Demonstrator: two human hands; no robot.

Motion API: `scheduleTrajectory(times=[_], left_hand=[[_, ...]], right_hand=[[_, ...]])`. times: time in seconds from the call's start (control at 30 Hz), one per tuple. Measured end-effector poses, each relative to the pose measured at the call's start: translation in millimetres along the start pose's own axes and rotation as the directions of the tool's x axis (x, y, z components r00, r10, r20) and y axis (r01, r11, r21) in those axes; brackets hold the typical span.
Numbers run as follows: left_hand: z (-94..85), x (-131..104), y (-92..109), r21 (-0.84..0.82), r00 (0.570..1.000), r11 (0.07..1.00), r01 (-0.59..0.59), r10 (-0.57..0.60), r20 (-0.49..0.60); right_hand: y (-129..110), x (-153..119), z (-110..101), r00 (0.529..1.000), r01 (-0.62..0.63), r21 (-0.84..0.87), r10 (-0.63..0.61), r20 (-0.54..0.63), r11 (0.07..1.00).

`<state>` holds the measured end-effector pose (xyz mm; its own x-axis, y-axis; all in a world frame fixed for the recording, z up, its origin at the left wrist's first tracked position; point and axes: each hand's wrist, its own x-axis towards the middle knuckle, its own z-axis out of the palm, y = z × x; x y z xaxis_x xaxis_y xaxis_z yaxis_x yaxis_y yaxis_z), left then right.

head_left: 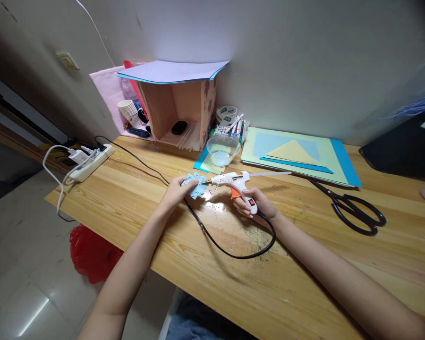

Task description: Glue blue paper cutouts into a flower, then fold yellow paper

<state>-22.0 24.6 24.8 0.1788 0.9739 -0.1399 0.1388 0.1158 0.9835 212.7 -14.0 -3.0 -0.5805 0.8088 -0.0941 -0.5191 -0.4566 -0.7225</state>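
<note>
Between the thumb and fingers of my left hand (179,189) is a light blue piece of cut paper (198,188) with a notched, layered outline. My right hand (253,203) is wrapped round the handle of a white glue gun (230,179) with an orange trigger. Its metal nozzle points left and meets the right edge of the blue paper; whether it touches, I cannot tell. A clear glue stick (271,174) juts from the back of the gun. From the handle a black cord (233,255) loops over the table and passes beneath my left hand.
Black scissors (354,208) lie on the wooden table (304,283) at right. Behind are coloured paper sheets (340,160), a clear plastic bowl (223,150), markers (238,128) and an open box (187,101) holding glue sticks. A power strip (92,163) sits at the left edge, above a red bag (92,252).
</note>
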Motion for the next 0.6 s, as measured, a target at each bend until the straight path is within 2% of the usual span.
scheduleTrajectory(times=[0.17,0.27,0.6], left_hand=[[-1.8,3.3,-3.2,-0.052,1.000,0.998,0.021,-0.022,-0.017],[-2.1,3.9,-4.1,-0.039,1.000,0.999,0.017,-0.018,-0.026],[0.2,-1.1,1.1,0.005,0.999,1.000,-0.006,0.006,0.037]], right_hand=[[-0.3,0.4,0.7,0.999,0.044,0.004,-0.045,0.010,0.999],[-0.1,0.3,0.8,0.999,0.028,0.010,-0.028,0.029,1.000],[1.3,0.6,-0.4,1.000,0.005,0.027,-0.005,0.017,1.000]])
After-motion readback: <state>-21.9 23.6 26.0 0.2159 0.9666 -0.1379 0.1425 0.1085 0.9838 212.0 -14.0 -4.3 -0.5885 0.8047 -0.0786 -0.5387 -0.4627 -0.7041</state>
